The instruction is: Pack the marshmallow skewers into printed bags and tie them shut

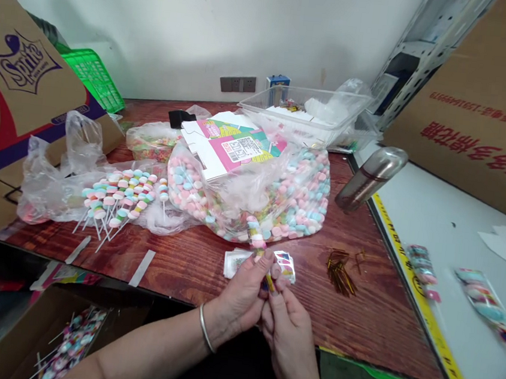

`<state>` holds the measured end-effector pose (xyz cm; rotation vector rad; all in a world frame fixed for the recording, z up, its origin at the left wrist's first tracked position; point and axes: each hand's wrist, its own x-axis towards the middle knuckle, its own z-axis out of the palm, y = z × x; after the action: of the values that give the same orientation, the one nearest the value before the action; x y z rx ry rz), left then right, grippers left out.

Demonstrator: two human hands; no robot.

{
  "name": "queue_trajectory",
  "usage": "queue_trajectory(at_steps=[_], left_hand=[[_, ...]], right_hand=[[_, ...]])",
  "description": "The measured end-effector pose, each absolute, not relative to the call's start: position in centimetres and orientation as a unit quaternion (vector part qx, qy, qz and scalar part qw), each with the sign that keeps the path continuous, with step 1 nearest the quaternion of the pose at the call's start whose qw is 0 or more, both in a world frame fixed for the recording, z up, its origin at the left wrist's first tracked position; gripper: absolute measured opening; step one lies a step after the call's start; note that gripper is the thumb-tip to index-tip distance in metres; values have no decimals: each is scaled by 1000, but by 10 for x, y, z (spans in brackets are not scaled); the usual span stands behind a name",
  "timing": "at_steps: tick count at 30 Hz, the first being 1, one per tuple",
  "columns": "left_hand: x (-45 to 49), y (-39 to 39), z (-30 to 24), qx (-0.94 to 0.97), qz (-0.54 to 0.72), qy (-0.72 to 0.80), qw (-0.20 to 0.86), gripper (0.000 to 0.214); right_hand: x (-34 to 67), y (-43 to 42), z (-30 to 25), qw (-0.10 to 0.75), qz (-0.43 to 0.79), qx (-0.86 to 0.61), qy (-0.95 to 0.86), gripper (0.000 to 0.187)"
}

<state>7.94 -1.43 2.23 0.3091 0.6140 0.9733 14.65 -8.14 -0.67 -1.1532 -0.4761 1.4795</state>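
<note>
My left hand (242, 288) is closed around the lower part of a marshmallow stick (255, 233), a column of pink, white and yellow marshmallows that points away from me and looks wrapped. At its near end my right hand (288, 323) pinches the gathered, coloured end of the wrapper (269, 283), close against the left fingers. Whether a twist tie is between the fingertips is hidden. Just beyond the hands lies a stack of printed clear wrappers (234, 262). Gold twist ties (341, 272) lie in a loose bundle to the right.
A big bag of marshmallows (302, 189) carries printed cards (234, 145). Unwrapped marshmallow sticks (119, 193) lie left on plastic. A steel flask (371, 179) and clear tub (305, 119) stand behind. Wrapped sticks (425, 271) rest right; a carton (16, 333) below holds more.
</note>
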Motion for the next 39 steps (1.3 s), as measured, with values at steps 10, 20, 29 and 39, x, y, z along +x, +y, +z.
queue_trajectory(at_steps=[10,20,29,39], left_hand=[[85,-28,14,216,446,360,791,34],[81,-34,18,197,420,305,832,34],[73,-29,8,343,412,402,742,25],[62,-21,12,366,270,337,824,33]], right_hand=[[152,-70,-10,530,398,-645,-382,47],[156,-72,-29,422,-22,-681,-598,30],[155,-75,-13,563,287,-641,-436,21],[187,-84,-7,530,589,-497,-353,33]])
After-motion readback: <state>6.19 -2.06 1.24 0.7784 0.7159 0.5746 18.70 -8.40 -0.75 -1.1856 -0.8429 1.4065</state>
